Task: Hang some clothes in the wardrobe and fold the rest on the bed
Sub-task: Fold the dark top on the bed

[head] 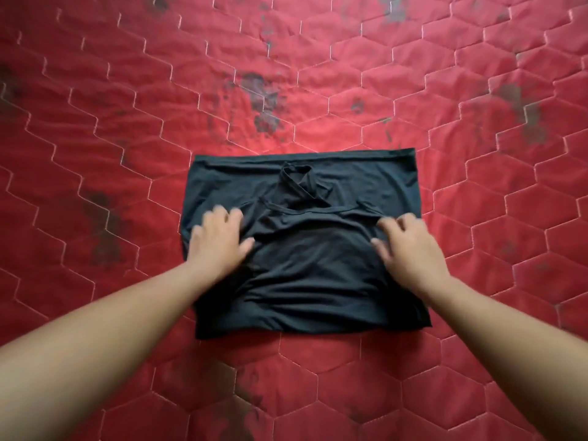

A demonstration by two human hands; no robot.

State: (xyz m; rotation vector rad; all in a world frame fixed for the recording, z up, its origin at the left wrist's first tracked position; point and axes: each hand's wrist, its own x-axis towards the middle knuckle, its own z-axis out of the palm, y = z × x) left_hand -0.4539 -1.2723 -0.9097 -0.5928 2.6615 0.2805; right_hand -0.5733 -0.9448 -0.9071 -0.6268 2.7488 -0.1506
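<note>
- A dark garment (305, 249) lies folded into a rough rectangle on the red quilted bed cover (95, 154), near the middle of the view, its collar turned up toward the far edge.
- The left hand (219, 240) rests flat on the garment's left side, fingers spread loosely and thumb out, pressing the cloth.
- The right hand (407, 249) sits on the garment's right side by the neckline seam; its fingers are bent and blurred, so I cannot tell whether they pinch the fabric or only press it.
- Dark blotches mark the bed cover around the garment.
</note>
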